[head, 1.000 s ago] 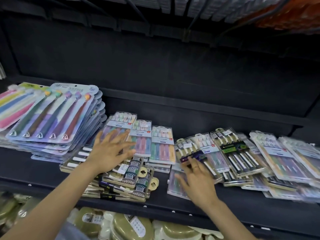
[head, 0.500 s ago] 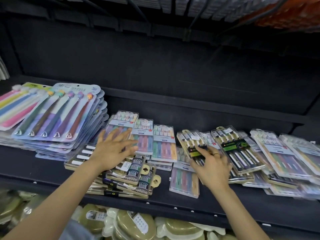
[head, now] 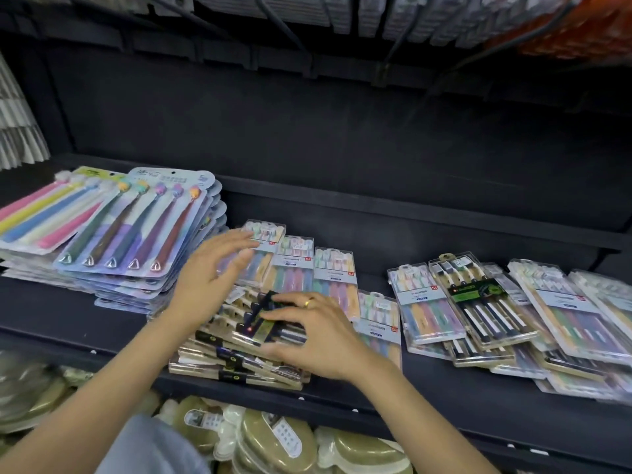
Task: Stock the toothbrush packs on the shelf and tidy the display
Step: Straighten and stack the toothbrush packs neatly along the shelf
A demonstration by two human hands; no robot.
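Several piles of toothbrush packs already lie on the shelf [head: 444,398], so stocking looks well under way, though the tidying is far from finished by my reading. Toward the shelf's left end, the large carded packs [head: 136,230] sit in a fairly even stack. Behind the middle, a row of pastel packs [head: 297,265] lies side by side and looks orderly. At the front edge near the middle, the dark-banded packs [head: 236,360] form a fanned, slipping pile, and this is where both hands work. Toward the right end, the mixed packs [head: 506,302] overlap at odd angles and remain untidied.

The right hand [head: 321,340] rests on top of the dark-banded pile with fingers curved over a dark pack [head: 263,319]; whether it truly clasps that pack or only presses it down I cannot tell. The left hand [head: 208,278] hovers just behind the pile with fingers spread and relaxed, holding nothing, its fingertips over the nearest pastel pack.

What is left, as I judge it: squaring the front pile, sorting the right-hand jumble by kind, and aligning edges with the shelf front.

No boxes or bins appear on this shelf. Below its front edge, a lower shelf holds greenish rounded packaged goods [head: 284,443], which I cannot identify.
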